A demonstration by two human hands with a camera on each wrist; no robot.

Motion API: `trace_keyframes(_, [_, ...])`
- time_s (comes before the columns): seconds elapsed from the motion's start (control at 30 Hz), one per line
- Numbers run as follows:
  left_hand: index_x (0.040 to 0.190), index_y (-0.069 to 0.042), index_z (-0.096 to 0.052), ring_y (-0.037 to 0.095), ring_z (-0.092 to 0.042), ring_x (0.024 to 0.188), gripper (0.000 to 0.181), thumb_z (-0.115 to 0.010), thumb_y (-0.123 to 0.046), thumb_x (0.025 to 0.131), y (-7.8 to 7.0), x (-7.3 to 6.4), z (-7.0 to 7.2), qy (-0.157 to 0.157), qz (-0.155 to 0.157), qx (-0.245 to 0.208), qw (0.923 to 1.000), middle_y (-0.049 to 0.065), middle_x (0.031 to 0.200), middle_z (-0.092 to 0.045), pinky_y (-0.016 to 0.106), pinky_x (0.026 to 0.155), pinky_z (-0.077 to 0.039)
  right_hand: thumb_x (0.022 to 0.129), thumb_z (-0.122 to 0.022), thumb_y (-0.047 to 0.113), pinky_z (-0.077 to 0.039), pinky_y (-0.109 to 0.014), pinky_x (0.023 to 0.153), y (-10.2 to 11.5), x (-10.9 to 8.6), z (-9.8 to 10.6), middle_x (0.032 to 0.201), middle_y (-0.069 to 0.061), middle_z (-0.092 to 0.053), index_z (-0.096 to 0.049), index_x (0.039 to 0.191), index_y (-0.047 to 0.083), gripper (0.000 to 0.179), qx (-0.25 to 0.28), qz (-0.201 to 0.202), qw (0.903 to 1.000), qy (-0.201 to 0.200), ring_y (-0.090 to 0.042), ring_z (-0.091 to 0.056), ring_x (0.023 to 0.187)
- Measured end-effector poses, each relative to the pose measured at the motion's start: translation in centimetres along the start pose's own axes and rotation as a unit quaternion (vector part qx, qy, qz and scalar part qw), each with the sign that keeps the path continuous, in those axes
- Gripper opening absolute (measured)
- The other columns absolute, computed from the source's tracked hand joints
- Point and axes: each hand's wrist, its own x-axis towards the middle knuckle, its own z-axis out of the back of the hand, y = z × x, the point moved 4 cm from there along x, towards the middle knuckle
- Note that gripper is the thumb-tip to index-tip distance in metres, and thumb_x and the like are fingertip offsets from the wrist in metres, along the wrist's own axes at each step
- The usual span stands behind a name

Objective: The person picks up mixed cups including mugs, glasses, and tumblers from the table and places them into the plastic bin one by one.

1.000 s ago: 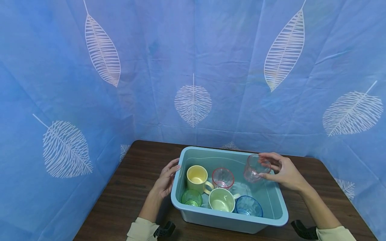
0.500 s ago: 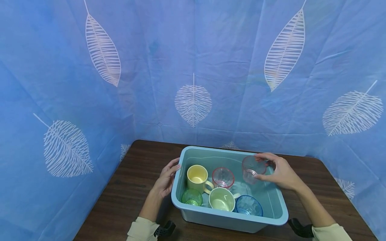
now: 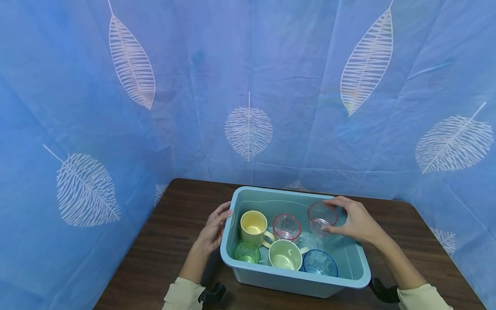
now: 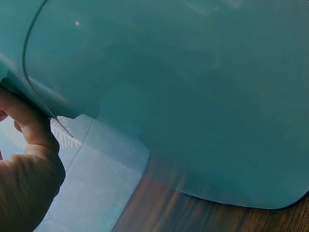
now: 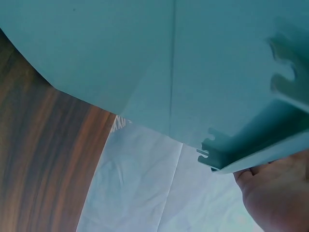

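Note:
In the head view, a light blue plastic tub (image 3: pixel 286 283) holds several cups. My right hand (image 3: pixel 358 221) reaches over its right rim and grips a clear glass with a pink-red rim (image 3: pixel 318 221) between thumb and fingers, inside the back right part. At the left end, my left hand (image 3: pixel 211 232) holds the tub's rim. Left of the gripped glass stands another red-rimmed glass (image 3: pixel 286 226). A yellow mug (image 3: pixel 252 226), a green glass (image 3: pixel 246 252), a pale green mug (image 3: pixel 284 256) and a blue glass (image 3: pixel 320 263) fill the left and front. The right wrist view hides the gripped glass behind the tub wall (image 5: pixel 120 63).
The tub stands on a dark wooden table (image 3: pixel 155 258) near its back edge. Behind it and at both sides hangs a blue cloth (image 3: pixel 186 86) with white leaf prints. Each wrist wears a black strap (image 3: pixel 211 293).
My right hand has carried the red-rimmed glass leftward and slightly down inside the tub, toward the other red-rimmed glass. The left hand and the tub have stayed in place.

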Motion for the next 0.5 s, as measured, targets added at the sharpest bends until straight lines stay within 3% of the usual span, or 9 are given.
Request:
trace_keyframes(0.23, [0.147, -0.011, -0.045, 0.01, -0.077, 0.082, 0.039, -0.051, -0.012, 0.108, -0.1, 0.0, -0.1, -0.002, -0.003, 0.001, 1.0, 0.003, 0.103, -0.072, 0.018, 0.068, -0.062, 0.069, -0.095, 0.028, -0.06, -0.037, 0.069, 0.5, 0.6, -0.4, 0.106, -0.009, -0.07, -0.068, 0.123, -0.003, 0.068, -0.009, 0.013, 0.9991, 0.039, -0.024, -0.065, 0.092])
trace_keyframes(0.5, [0.146, -0.011, -0.046, 0.01, -0.077, 0.083, 0.039, -0.052, -0.011, 0.108, 0.0, -0.1, -0.1, -0.007, -0.005, 0.001, 1.0, 0.003, 0.103, -0.072, 0.019, 0.07, -0.062, 0.066, -0.096, 0.024, -0.059, -0.044, 0.075, 1.4, 1.0, -1.4, 0.101, -0.011, -0.074, -0.069, 0.12, -0.009, 0.069, -0.057, 0.008, 0.9963, 0.063, -0.026, -0.069, 0.089])
